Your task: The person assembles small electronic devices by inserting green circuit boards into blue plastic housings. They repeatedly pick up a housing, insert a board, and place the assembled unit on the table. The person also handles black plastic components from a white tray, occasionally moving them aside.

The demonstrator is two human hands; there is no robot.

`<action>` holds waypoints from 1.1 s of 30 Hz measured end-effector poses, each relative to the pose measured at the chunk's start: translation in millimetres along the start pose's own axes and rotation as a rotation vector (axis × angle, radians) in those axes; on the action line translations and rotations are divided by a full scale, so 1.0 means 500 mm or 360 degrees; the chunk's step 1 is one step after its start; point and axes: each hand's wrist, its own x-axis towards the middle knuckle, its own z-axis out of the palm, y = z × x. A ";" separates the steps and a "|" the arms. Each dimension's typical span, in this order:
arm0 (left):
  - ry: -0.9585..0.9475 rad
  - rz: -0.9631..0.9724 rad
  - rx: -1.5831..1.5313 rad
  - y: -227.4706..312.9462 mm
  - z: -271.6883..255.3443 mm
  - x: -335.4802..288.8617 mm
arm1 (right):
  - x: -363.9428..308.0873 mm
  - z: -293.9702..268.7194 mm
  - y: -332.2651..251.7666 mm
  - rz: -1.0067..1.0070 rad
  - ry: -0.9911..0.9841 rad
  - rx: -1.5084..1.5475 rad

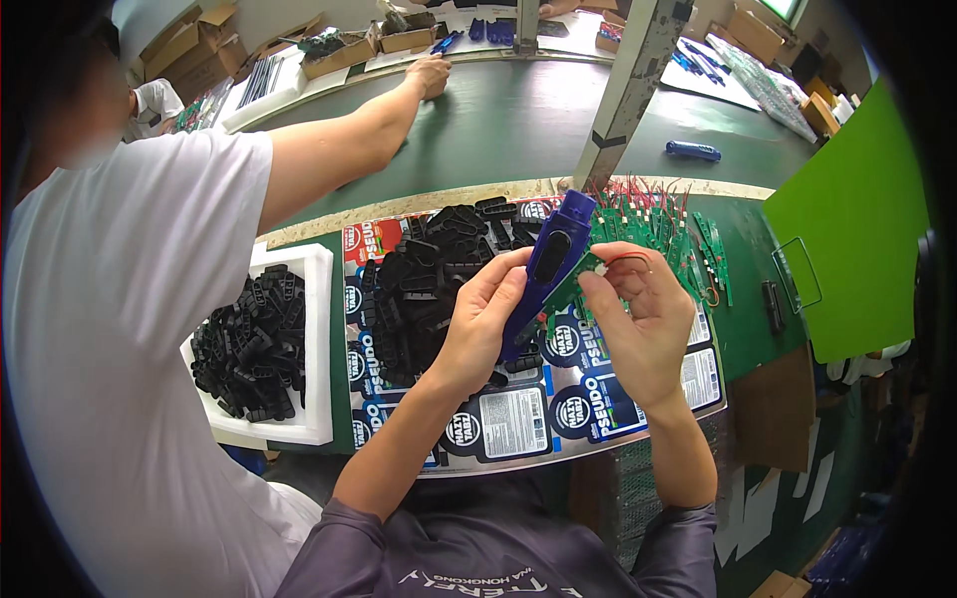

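My left hand (481, 324) is closed round a blue plastic housing (572, 214), long and tilted, with a black oval part (551, 256) set in its face. Close beside it, my right hand (643, 324) pinches a green circuit board (568, 290) with a white connector and red and black wires. The board's edge lies against or very near the housing; whether they touch, I cannot tell. Below the hands a printed sheet (513, 424) covers the table. On it, to the left, lies a heap of black plastic parts (424, 264). Several wired green boards (710, 249) are piled beyond my right hand.
A white foam tray (321, 344) of black parts stands at left, next to a co-worker in a white shirt (130, 299) whose arm reaches across the belt. A metal post (628, 95) rises ahead. Another blue housing (693, 150) lies on the green belt (498, 120). A green panel (847, 219) stands right.
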 end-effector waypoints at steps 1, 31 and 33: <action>-0.0004 0.0005 -0.0008 0.000 0.002 0.000 | 0.000 0.003 0.007 -0.0028 0.0009 -0.0012; -0.0028 0.0020 0.0063 0.003 0.000 0.002 | 0.001 0.014 0.012 -0.0060 -0.0070 -0.0038; -0.0035 0.0038 0.0080 0.003 0.001 0.001 | -0.001 0.015 0.008 -0.0060 -0.0073 -0.0041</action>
